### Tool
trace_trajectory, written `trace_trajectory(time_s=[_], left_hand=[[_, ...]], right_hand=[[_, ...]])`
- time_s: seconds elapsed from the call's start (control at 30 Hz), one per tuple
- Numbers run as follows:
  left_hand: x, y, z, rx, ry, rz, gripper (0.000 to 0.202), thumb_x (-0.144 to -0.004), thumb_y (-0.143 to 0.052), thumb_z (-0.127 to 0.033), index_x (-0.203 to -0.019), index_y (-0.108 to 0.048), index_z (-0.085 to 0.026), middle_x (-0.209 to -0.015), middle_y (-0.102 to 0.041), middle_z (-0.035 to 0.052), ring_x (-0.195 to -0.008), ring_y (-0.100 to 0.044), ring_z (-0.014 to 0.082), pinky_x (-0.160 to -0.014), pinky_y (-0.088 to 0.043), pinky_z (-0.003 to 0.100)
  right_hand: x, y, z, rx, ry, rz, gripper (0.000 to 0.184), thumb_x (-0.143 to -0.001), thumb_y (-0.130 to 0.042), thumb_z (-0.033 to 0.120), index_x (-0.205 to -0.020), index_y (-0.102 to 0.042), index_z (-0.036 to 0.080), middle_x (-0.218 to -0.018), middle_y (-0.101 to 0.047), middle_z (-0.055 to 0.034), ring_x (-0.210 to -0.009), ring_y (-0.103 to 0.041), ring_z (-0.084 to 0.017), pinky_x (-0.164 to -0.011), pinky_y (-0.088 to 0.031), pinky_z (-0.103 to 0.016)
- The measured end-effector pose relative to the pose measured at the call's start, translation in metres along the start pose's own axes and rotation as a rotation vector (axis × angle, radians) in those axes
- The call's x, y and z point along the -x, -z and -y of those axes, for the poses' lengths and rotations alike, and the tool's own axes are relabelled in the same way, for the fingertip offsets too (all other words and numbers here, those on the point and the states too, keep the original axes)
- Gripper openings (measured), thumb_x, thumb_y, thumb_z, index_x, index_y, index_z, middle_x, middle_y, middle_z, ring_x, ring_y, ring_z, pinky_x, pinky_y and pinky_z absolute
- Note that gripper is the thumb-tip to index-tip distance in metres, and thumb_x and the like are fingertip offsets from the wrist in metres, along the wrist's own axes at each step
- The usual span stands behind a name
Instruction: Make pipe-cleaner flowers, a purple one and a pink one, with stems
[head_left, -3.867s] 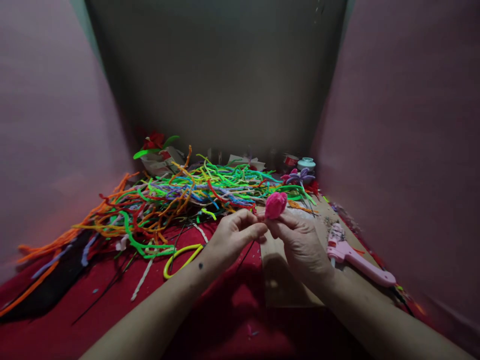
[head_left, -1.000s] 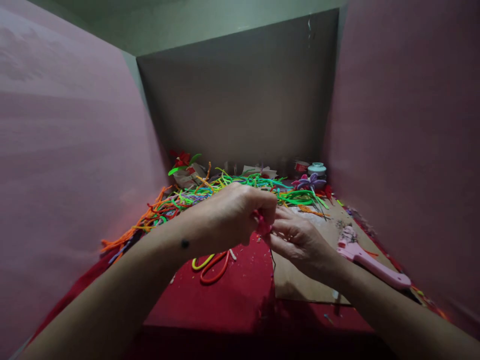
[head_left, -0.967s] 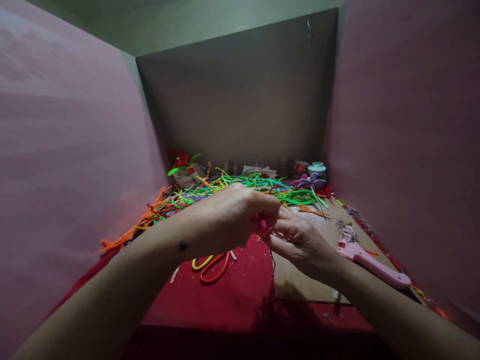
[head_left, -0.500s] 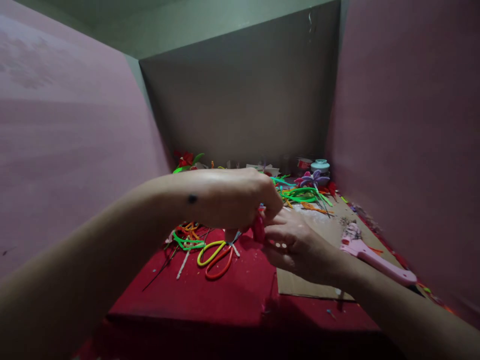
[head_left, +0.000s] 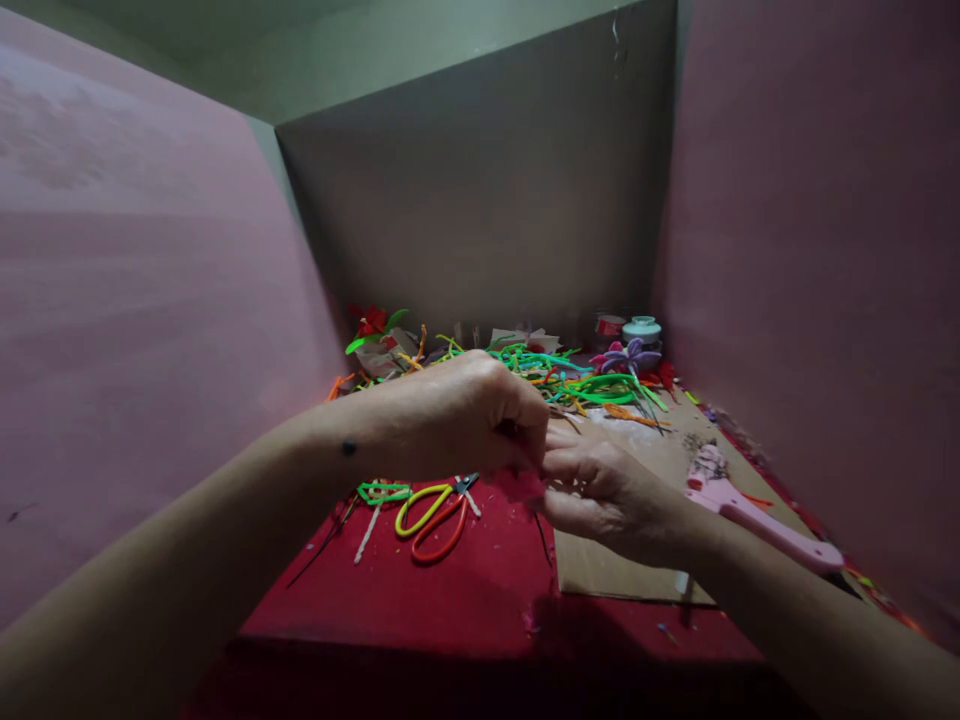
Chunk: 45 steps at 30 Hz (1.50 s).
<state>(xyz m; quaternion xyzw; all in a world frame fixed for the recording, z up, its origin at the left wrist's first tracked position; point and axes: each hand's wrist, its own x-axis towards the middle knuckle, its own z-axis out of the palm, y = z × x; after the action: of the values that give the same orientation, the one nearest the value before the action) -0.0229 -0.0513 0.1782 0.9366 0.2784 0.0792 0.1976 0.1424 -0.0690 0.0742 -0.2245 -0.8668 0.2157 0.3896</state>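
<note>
My left hand is closed, its curled fingers meeting those of my right hand above the red table cover. Between them is a red fuzzy piece, blurred and mostly covered by the fingers. The right fingers are bent and pinched at its right side. A thin dark wire shows below the hands. Beneath my left hand lie scissors with one yellow and one red handle loop. A tan cardboard sheet is under my right hand.
Green, orange and blue pipe cleaners pile up behind the hands. A purple pipe-cleaner flower and a pale blue jar stand at the back right. The pink-handled tool lies right of my forearm. Pink panels flank the table.
My left hand has shifted slightly left and lower, with its wrist turned. The red fuzzy piece is now more hidden among the fingers. More of the scissors and pipe cleaners shows.
</note>
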Motion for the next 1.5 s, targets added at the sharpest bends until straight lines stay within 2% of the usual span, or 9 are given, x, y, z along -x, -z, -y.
trace_trajectory(time_s=[0.2,0.4,0.63,0.87,1.0,1.13,1.3,1.4,1.5], left_hand=[[-0.005,-0.011,-0.003,0.002,0.147,-0.113,0.007,-0.068,-0.066,-0.019,-0.061,-0.068,-0.015,-0.050,-0.055,-0.0048,-0.047,-0.045,0.0056,-0.043,-0.030,0.016],[0.002,-0.002,-0.005,0.169,0.068,-0.033,0.011,-0.075,-0.062,-0.017,-0.069,-0.071,-0.017,-0.061,-0.062,-0.0027,-0.057,-0.055,0.0081,-0.054,-0.041,0.016],[0.015,0.006,-0.003,0.296,0.106,-0.031,0.013,-0.077,-0.064,-0.025,-0.085,-0.073,-0.019,-0.077,-0.069,0.0017,-0.073,-0.064,0.0144,-0.066,-0.049,0.021],[0.021,-0.003,0.014,0.406,0.111,-0.054,0.021,-0.074,-0.068,-0.022,-0.094,-0.067,-0.014,-0.079,-0.065,0.0034,-0.071,-0.060,0.0126,-0.063,-0.049,0.022],[0.019,-0.007,0.017,0.430,0.068,-0.060,0.019,-0.074,-0.069,-0.019,-0.092,-0.067,-0.013,-0.082,-0.065,0.0041,-0.072,-0.059,0.0122,-0.062,-0.048,0.022],[0.017,-0.014,0.019,0.614,0.069,-0.132,0.013,-0.075,-0.067,-0.015,-0.087,-0.065,-0.012,-0.074,-0.061,0.0007,-0.067,-0.057,0.0090,-0.061,-0.048,0.019],[0.017,-0.028,0.027,0.976,0.062,-0.251,0.041,-0.066,-0.070,-0.004,-0.104,-0.058,-0.016,-0.084,-0.060,0.0006,-0.071,-0.060,0.0089,-0.065,-0.051,0.021],[0.020,-0.037,0.033,1.015,0.020,-0.349,0.044,-0.065,-0.071,-0.004,-0.105,-0.056,-0.015,-0.094,-0.060,0.0040,-0.075,-0.060,0.0099,-0.066,-0.051,0.021],[0.022,-0.050,0.035,0.955,0.015,-0.476,0.039,-0.071,-0.069,-0.010,-0.106,-0.055,-0.014,-0.087,-0.060,0.0028,-0.073,-0.059,0.0089,-0.067,-0.050,0.022]], right_hand=[[0.001,-0.004,0.001,-0.011,-0.037,-0.053,0.020,-0.081,-0.051,0.011,-0.080,-0.068,0.023,-0.081,-0.063,-0.0020,-0.083,-0.054,-0.017,-0.080,-0.045,-0.033],[0.003,-0.003,0.006,-0.239,-0.145,-0.052,0.023,-0.087,-0.051,0.025,-0.072,-0.067,0.018,-0.073,-0.056,0.0000,-0.073,-0.053,-0.013,-0.067,-0.045,-0.024],[0.002,-0.001,0.004,-0.374,-0.170,-0.041,0.027,-0.088,-0.053,0.034,-0.074,-0.072,0.022,-0.079,-0.060,-0.0011,-0.079,-0.057,-0.015,-0.076,-0.046,-0.029],[0.000,-0.004,0.005,-0.345,-0.196,-0.049,0.024,-0.088,-0.052,0.033,-0.083,-0.073,0.022,-0.082,-0.061,-0.0022,-0.079,-0.056,-0.015,-0.077,-0.047,-0.031],[-0.002,-0.005,0.005,-0.404,-0.209,-0.034,0.026,-0.087,-0.053,0.032,-0.074,-0.071,0.019,-0.077,-0.060,-0.0009,-0.076,-0.054,-0.014,-0.074,-0.046,-0.027],[-0.001,-0.005,-0.004,-0.451,-0.236,-0.031,0.022,-0.086,-0.056,0.030,-0.075,-0.072,0.019,-0.076,-0.059,0.0002,-0.074,-0.053,-0.013,-0.070,-0.045,-0.026],[0.002,-0.005,-0.012,-0.347,-0.122,-0.182,0.019,-0.088,-0.055,0.028,-0.091,-0.073,0.028,-0.083,-0.062,-0.0004,-0.082,-0.054,-0.016,-0.079,-0.044,-0.032],[0.003,-0.006,-0.012,-0.223,-0.072,-0.294,0.020,-0.088,-0.055,0.025,-0.094,-0.072,0.032,-0.082,-0.061,-0.0001,-0.080,-0.053,-0.016,-0.075,-0.042,-0.032],[0.004,-0.010,-0.011,-0.217,-0.054,-0.387,0.020,-0.087,-0.056,0.022,-0.095,-0.071,0.033,-0.088,-0.061,0.0001,-0.082,-0.054,-0.015,-0.075,-0.043,-0.033]])
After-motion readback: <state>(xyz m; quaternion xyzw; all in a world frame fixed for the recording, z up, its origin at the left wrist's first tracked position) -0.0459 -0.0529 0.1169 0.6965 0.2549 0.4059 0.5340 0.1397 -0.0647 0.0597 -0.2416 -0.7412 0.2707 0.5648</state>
